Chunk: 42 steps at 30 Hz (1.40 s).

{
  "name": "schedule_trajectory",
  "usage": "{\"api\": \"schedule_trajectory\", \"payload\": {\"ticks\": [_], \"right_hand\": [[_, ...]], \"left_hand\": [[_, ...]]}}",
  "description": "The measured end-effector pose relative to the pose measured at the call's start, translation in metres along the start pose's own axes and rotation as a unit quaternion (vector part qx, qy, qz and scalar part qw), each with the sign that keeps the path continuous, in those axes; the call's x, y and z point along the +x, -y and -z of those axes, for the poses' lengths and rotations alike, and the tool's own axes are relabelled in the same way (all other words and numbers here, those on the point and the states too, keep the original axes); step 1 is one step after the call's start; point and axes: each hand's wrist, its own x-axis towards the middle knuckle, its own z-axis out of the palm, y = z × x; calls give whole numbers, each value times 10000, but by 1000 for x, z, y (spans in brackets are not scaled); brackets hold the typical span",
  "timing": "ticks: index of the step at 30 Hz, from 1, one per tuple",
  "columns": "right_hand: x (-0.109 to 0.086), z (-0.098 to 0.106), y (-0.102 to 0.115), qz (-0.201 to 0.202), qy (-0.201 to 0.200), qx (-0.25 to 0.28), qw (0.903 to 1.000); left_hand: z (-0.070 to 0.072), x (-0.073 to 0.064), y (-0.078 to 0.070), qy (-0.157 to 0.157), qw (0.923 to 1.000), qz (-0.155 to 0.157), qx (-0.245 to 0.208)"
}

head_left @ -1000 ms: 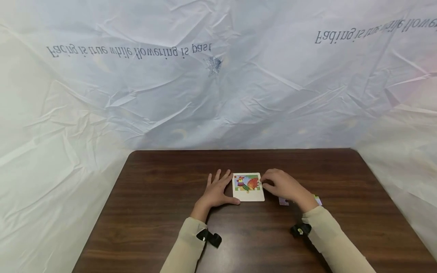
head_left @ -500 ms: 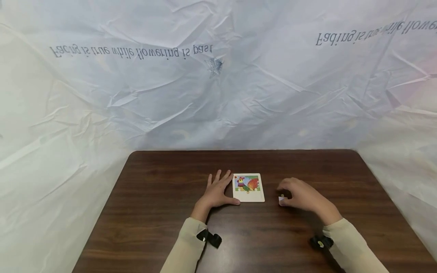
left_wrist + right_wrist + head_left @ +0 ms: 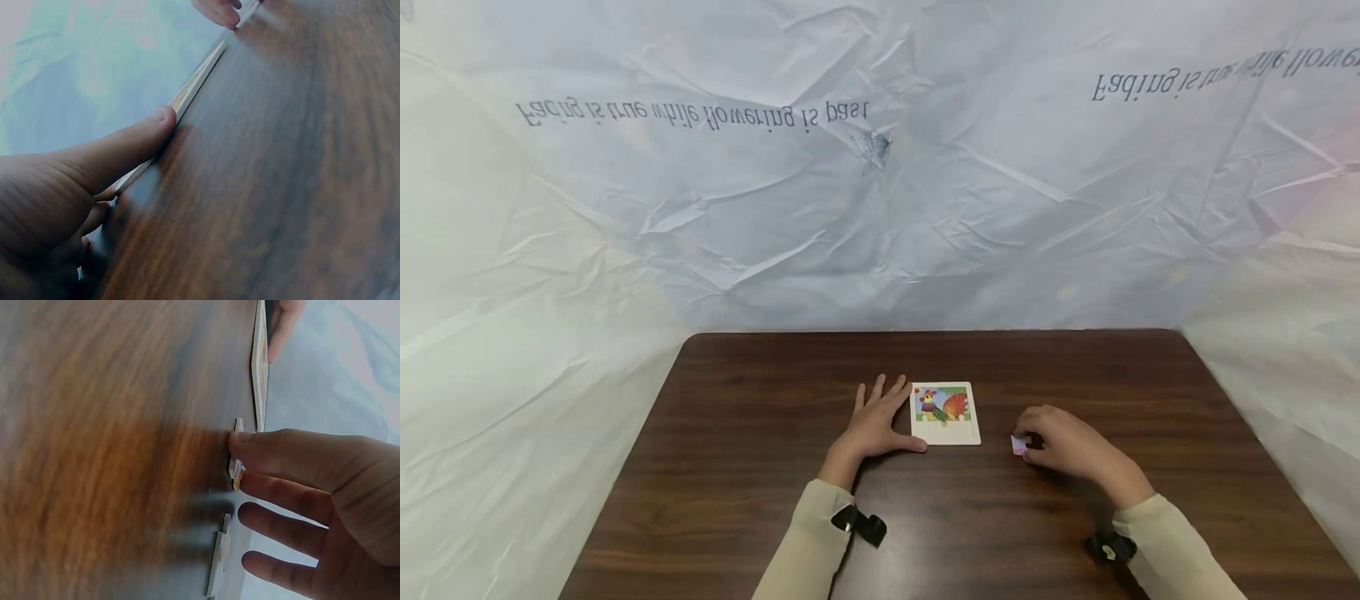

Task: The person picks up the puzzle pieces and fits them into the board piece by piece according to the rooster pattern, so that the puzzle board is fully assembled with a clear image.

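The desk (image 3: 737,400) is finished in dark brown wood grain, glossy enough for a pale patch of light to be mirrored on its near part, and its far corners are rounded. Behind and at both sides, a thin, whitish sheet (image 3: 775,208) is hung, creased into sharp folds and printed with flipped lettering (image 3: 692,112) and a small grey-blue butterfly (image 3: 872,152). Both wrists are covered by cream sleeves (image 3: 808,533), around which black straps (image 3: 859,523) are fastened.

A board (image 3: 951,435) is laid flat near the middle of the desk, between the hands. It is thin, roughly square and round-cornered, with a pale edge. Its far part is filled by a bright rooster (image 3: 955,406) with a red comb and an orange-red tail, set against green and blue; its near part is left white, and a rounded tab is pushed out into that white.

The left edge of the board is met by the left hand (image 3: 872,429), whose fingers are spread and relaxed, with the thumb set at the near left corner. To the right of the board, a small pink-and-lilac piece (image 3: 1018,446) is pinched between thumb and forefinger of the right hand (image 3: 1063,442). Beside it, another piece (image 3: 218,562) is seen in the right wrist view.
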Motion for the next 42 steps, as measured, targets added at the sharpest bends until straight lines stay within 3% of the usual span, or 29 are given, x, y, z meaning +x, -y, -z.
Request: {"api": "schedule_trajectory", "payload": {"ticks": [15,26,42], "right_hand": [[7,-2,3,-134,-64,51,9999],[28,3,20,37,-33,0,10000],[70,2,50,423,139,-76,9990]], "left_hand": [[0,2,1,-10,10000,-15,4],[-1,1,1,104,9999,64,34],[3,0,1,182,9998,-84,34]]}}
